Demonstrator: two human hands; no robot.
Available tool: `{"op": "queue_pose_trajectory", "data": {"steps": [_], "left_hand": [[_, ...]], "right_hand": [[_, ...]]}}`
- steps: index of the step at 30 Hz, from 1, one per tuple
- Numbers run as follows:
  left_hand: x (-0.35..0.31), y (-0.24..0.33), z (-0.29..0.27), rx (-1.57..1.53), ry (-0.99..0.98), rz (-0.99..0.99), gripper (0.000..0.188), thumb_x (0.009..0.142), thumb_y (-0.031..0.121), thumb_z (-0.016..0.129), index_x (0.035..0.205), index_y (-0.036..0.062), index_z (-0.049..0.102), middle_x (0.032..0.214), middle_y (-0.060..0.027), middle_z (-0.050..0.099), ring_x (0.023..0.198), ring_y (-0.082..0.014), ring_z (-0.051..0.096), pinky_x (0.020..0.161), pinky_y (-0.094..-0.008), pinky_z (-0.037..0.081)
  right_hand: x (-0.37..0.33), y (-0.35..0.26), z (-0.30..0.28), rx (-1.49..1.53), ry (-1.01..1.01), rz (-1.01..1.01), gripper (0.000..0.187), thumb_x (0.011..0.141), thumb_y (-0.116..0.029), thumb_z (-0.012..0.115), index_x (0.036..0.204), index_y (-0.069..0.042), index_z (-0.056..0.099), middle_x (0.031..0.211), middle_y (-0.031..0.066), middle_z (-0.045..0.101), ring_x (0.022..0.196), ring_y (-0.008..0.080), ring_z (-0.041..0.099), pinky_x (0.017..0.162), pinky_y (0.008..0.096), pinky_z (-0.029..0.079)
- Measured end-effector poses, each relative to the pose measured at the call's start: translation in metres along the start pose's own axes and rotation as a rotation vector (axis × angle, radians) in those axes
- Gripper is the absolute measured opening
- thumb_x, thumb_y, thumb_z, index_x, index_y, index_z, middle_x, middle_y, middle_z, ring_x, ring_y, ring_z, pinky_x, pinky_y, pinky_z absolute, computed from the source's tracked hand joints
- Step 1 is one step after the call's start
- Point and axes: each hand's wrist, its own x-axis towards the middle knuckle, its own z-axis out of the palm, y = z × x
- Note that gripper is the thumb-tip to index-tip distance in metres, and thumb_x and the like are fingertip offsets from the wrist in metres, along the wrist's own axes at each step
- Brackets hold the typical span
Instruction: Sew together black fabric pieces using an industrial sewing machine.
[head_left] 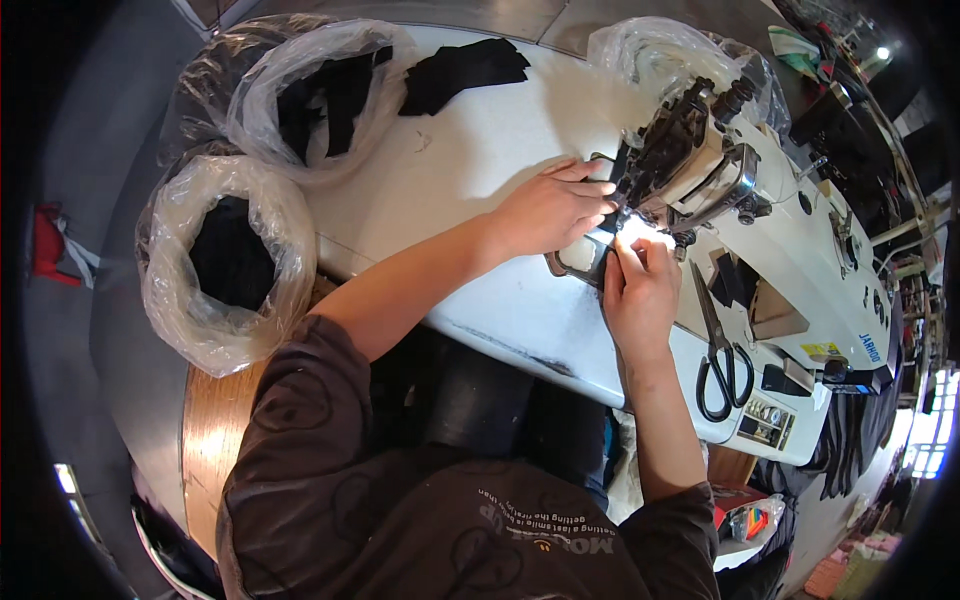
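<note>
Under the head of a white sewing machine (690,165), a narrow piece of black fabric (606,268) lies in the bright lamp light. My left hand (555,210) rests flat to the left of the needle area, its fingers stretched toward the presser foot and touching the fabric's edge. Closer to me, my right hand (645,295) has its thumb and fingers pressed together on the fabric just in front of the needle. Glare and my fingers hide the needle tip and the exact grip.
Black-handled scissors (718,350) lie right of my right hand, beside small black fabric scraps (735,278). At left stand plastic bags (165,265) of black pieces, with a black fabric stack (465,75) at the back. Another clear bag (650,45) sits behind the machine.
</note>
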Motion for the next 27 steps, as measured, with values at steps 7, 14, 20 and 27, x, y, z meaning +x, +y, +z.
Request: {"op": "queue_pose_trajectory", "data": {"steps": [7, 14, 20, 27], "left_hand": [[-0.016, 0.016, -0.029, 0.187, 0.183, -0.022, 0.011, 0.093, 0.013, 0.068, 0.097, 0.0064, 0.076, 0.113, -0.0083, 0.074, 0.117, -0.0285, 0.07, 0.103, -0.041, 0.056], [-0.075, -0.004, -0.137, 0.438, -0.01, -0.59, 0.009, 0.089, 0.01, 0.066, 0.092, 0.0065, 0.073, 0.101, -0.0125, 0.074, 0.099, -0.0342, 0.073, 0.085, -0.0444, 0.06], [-0.175, -0.097, -0.159, 1.009, 0.221, -0.823, 0.013, 0.088, 0.012, 0.069, 0.098, 0.0078, 0.077, 0.102, -0.0131, 0.075, 0.102, -0.0304, 0.074, 0.082, -0.0424, 0.061], [-0.171, -0.09, -0.171, 0.662, 0.141, -0.95, 0.01, 0.093, 0.015, 0.068, 0.097, 0.0063, 0.071, 0.105, -0.0159, 0.075, 0.1, -0.037, 0.074, 0.083, -0.0485, 0.06]], "right_hand": [[0.001, 0.004, 0.004, 0.021, 0.036, -0.003, 0.024, 0.095, -0.008, 0.076, 0.118, -0.003, 0.079, 0.108, 0.0148, 0.065, 0.099, 0.0334, 0.065, 0.087, 0.0458, 0.052], [-0.012, 0.018, 0.01, 0.079, 0.029, 0.027, 0.02, 0.097, -0.006, 0.071, 0.115, 0.0, 0.077, 0.109, 0.0178, 0.065, 0.103, 0.0388, 0.064, 0.091, 0.0481, 0.053], [-0.012, 0.011, 0.004, 0.128, -0.006, 0.037, 0.02, 0.098, -0.005, 0.068, 0.115, 0.002, 0.076, 0.111, 0.018, 0.064, 0.107, 0.0389, 0.063, 0.093, 0.0482, 0.052], [-0.009, 0.014, 0.01, 0.11, 0.028, -0.01, 0.02, 0.097, -0.005, 0.068, 0.115, 0.001, 0.076, 0.11, 0.0173, 0.064, 0.107, 0.0386, 0.062, 0.094, 0.0482, 0.051]]}}
